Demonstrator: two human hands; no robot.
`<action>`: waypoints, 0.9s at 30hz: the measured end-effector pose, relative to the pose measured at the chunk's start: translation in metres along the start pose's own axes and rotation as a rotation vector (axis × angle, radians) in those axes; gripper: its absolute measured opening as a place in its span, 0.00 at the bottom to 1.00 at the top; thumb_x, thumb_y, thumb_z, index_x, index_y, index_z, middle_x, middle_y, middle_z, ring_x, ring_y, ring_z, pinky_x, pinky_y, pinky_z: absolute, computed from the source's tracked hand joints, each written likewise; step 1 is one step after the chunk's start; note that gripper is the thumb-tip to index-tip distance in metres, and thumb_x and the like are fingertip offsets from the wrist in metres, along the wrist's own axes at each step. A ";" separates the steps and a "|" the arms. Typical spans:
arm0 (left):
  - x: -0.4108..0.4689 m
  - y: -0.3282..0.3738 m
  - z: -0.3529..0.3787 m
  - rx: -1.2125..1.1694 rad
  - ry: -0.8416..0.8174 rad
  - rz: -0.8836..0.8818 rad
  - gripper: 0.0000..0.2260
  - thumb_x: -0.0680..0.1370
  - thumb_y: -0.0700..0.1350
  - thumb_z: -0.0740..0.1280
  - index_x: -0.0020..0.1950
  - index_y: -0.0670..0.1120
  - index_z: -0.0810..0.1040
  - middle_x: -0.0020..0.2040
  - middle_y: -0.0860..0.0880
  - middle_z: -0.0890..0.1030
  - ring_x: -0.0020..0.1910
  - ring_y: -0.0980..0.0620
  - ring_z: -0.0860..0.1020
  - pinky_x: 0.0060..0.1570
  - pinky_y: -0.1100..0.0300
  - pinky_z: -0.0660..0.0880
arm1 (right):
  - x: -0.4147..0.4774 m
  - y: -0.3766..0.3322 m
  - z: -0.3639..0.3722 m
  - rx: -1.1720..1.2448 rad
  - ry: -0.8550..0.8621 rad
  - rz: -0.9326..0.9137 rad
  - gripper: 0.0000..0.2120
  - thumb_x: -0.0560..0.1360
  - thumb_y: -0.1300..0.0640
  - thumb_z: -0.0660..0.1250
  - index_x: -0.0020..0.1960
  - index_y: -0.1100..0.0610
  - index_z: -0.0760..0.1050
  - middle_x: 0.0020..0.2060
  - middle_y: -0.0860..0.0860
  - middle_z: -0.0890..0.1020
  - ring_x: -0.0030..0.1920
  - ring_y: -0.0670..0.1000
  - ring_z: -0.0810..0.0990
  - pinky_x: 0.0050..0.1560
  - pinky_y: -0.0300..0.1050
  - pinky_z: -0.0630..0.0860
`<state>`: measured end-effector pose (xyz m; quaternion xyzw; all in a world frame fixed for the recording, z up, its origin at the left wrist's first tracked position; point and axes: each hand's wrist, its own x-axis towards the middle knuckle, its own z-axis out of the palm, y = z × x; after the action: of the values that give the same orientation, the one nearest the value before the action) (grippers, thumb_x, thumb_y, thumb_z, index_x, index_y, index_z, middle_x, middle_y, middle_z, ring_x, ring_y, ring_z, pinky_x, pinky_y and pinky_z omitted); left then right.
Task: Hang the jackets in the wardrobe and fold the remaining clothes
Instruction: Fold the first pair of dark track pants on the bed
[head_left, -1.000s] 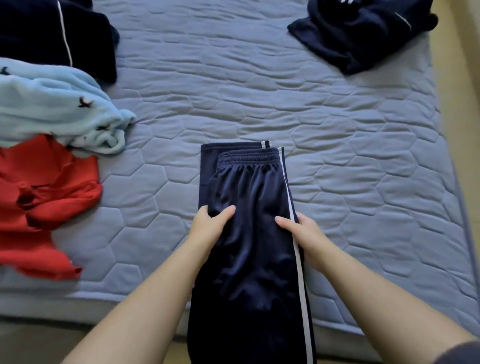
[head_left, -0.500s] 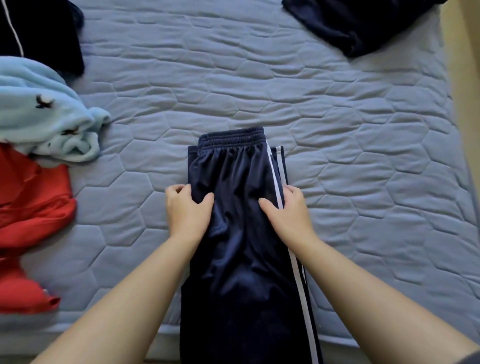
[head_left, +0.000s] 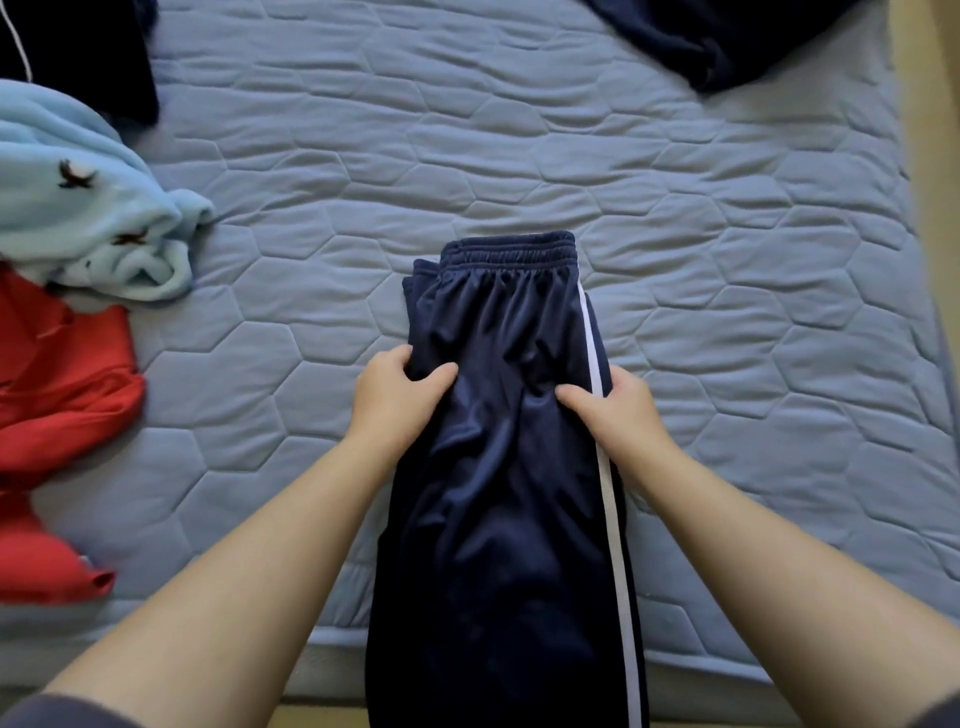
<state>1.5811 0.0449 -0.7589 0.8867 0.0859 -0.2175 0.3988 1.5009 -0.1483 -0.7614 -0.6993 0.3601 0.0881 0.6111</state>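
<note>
change: we now pinch the trousers (head_left: 509, 493) with left hand (head_left: 395, 395) and right hand (head_left: 618, 410) (slid farther up the bed (head_left: 727, 260)) | fold underway

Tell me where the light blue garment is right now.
In the head view, the light blue garment lies bunched at the left edge of the mattress, between the red garment nearer the person and a dark garment farther away.

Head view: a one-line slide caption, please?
Mid-fold: left hand and right hand grip the navy track pants at either side on the quilted blue mattress.
</note>
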 end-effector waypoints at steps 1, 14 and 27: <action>0.000 -0.002 0.000 -0.015 -0.012 -0.013 0.10 0.73 0.51 0.70 0.48 0.45 0.81 0.46 0.49 0.83 0.47 0.49 0.80 0.49 0.53 0.76 | 0.004 -0.002 -0.001 0.014 -0.037 0.000 0.05 0.71 0.63 0.68 0.42 0.54 0.79 0.34 0.45 0.85 0.36 0.44 0.82 0.36 0.37 0.78; -0.132 -0.090 -0.023 -0.208 -0.525 -0.375 0.12 0.72 0.50 0.73 0.43 0.42 0.83 0.40 0.52 0.85 0.40 0.58 0.81 0.39 0.65 0.75 | -0.099 0.068 -0.049 -0.029 -0.460 0.498 0.12 0.73 0.53 0.71 0.52 0.60 0.81 0.46 0.54 0.85 0.49 0.52 0.84 0.51 0.43 0.79; -0.263 -0.180 0.003 -0.122 -0.504 -0.417 0.12 0.70 0.47 0.76 0.50 0.56 0.78 0.46 0.59 0.83 0.49 0.64 0.79 0.45 0.72 0.72 | -0.228 0.160 -0.055 -0.560 -0.367 0.150 0.02 0.71 0.53 0.73 0.43 0.47 0.80 0.55 0.45 0.68 0.56 0.43 0.72 0.54 0.33 0.63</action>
<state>1.2874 0.1682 -0.7612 0.7428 0.1770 -0.5012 0.4070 1.2202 -0.1081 -0.7467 -0.7840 0.2563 0.3528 0.4418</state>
